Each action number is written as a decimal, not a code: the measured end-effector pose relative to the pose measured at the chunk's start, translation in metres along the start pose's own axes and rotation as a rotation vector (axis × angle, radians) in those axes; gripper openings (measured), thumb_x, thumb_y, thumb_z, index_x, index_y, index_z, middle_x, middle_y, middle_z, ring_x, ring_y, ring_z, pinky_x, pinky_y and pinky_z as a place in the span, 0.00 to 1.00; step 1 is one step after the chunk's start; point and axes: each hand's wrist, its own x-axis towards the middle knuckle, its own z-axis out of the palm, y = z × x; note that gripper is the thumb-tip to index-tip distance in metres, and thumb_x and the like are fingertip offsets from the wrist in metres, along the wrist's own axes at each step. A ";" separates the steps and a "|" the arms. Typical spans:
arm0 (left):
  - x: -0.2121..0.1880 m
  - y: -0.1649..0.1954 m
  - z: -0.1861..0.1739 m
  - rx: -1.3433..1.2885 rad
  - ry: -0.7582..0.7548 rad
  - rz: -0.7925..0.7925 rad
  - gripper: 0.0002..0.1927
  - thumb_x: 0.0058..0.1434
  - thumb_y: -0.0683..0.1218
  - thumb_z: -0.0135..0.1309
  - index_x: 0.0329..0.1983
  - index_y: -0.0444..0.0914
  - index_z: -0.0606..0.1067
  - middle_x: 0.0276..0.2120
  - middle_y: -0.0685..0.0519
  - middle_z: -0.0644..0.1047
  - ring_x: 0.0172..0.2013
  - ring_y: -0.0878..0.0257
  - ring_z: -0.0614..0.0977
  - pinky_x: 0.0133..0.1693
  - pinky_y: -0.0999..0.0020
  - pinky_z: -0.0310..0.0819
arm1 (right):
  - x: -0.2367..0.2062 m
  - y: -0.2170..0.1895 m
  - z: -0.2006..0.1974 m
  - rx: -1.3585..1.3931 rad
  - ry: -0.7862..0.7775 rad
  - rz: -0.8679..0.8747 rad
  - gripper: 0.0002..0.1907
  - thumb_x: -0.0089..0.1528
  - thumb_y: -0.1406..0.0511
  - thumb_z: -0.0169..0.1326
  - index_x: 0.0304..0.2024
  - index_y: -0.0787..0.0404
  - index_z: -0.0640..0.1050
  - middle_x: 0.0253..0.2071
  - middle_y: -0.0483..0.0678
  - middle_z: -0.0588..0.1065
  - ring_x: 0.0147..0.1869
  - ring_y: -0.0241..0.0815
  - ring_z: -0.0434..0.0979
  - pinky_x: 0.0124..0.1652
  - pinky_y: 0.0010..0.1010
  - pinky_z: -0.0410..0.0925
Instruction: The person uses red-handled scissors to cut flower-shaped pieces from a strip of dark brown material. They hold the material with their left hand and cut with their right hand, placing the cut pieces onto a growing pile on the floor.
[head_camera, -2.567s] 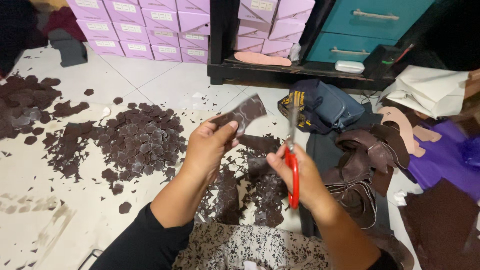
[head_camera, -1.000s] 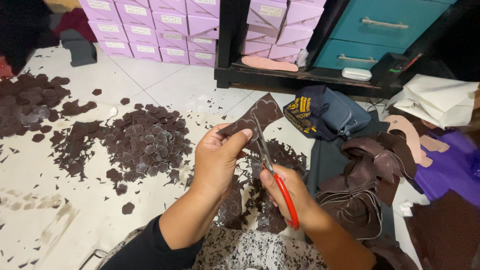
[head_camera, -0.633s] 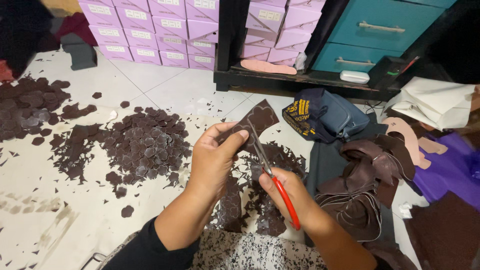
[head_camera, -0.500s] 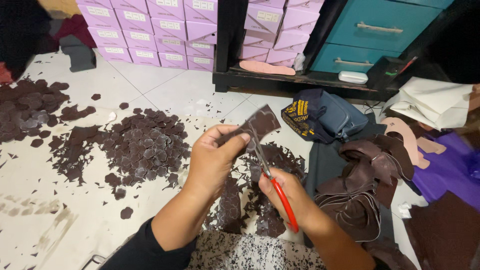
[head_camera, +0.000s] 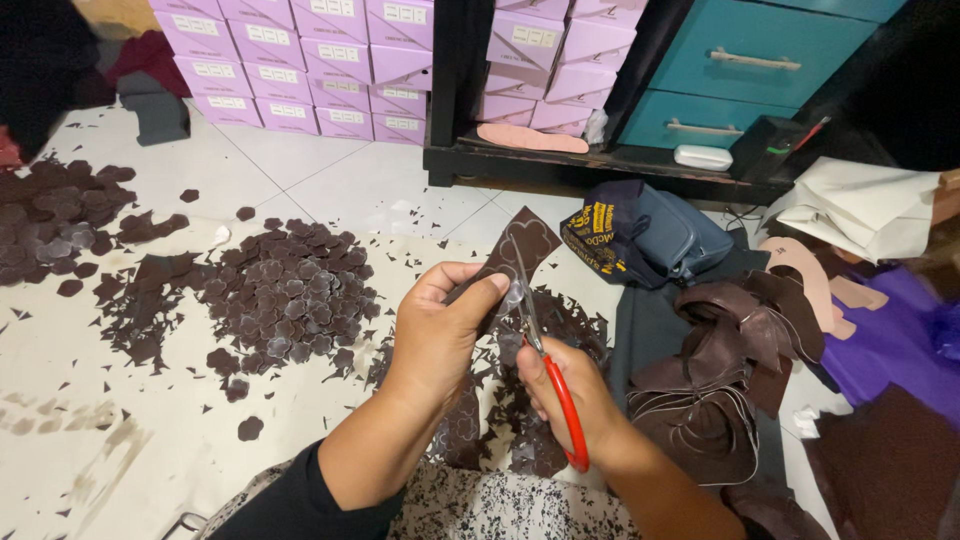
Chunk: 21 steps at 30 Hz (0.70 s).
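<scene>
Since half a second ago little has shifted — the scissors' blades sit a touch deeper along the edge of the brown leather strip (head_camera: 520, 250), and both hands have kept their places above the lap. The left hand (head_camera: 440, 335) pinches the strip between thumb and curled fingers, holding it tilted up and away so that its far end, marked with a pale flower outline, points toward the dark shelf unit (head_camera: 600, 165). The right hand (head_camera: 570, 400) is closed through the red handles of the scissors (head_camera: 545, 365), fingers wrapped tight, with the blades meeting the strip just beside the left thumb. Below the hands lies a scatter of dark offcuts (head_camera: 500, 420) on the pale floor (head_camera: 120, 430). To the left — well apart from the hands — a heap of cut brown flower shapes (head_camera: 290, 295) spreads over the floor. A navy bag (head_camera: 650, 235) rests near the shelf unit, and folded brown leather pieces (head_camera: 720, 380) lie to the right. Lilac boxes (head_camera: 300, 60) are stacked at the back.
</scene>
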 end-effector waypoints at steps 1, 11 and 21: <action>0.000 0.000 0.000 -0.004 0.010 0.002 0.08 0.58 0.38 0.61 0.39 0.33 0.76 0.33 0.51 0.81 0.31 0.68 0.81 0.35 0.75 0.76 | 0.001 0.000 0.001 0.000 0.011 -0.003 0.25 0.67 0.45 0.47 0.30 0.59 0.70 0.22 0.38 0.62 0.21 0.29 0.60 0.22 0.23 0.58; 0.003 0.000 -0.004 -0.037 -0.018 -0.028 0.08 0.58 0.37 0.61 0.39 0.32 0.75 0.33 0.50 0.81 0.31 0.68 0.81 0.35 0.74 0.77 | 0.001 0.000 -0.005 -0.054 -0.086 -0.090 0.23 0.70 0.49 0.44 0.34 0.61 0.71 0.24 0.39 0.65 0.25 0.29 0.64 0.25 0.23 0.62; 0.003 -0.001 -0.004 -0.032 -0.035 -0.054 0.07 0.58 0.37 0.61 0.39 0.32 0.76 0.33 0.51 0.81 0.32 0.68 0.81 0.36 0.74 0.76 | -0.001 -0.004 -0.010 -0.021 -0.114 -0.082 0.22 0.70 0.50 0.44 0.36 0.61 0.72 0.26 0.39 0.64 0.26 0.29 0.62 0.26 0.23 0.62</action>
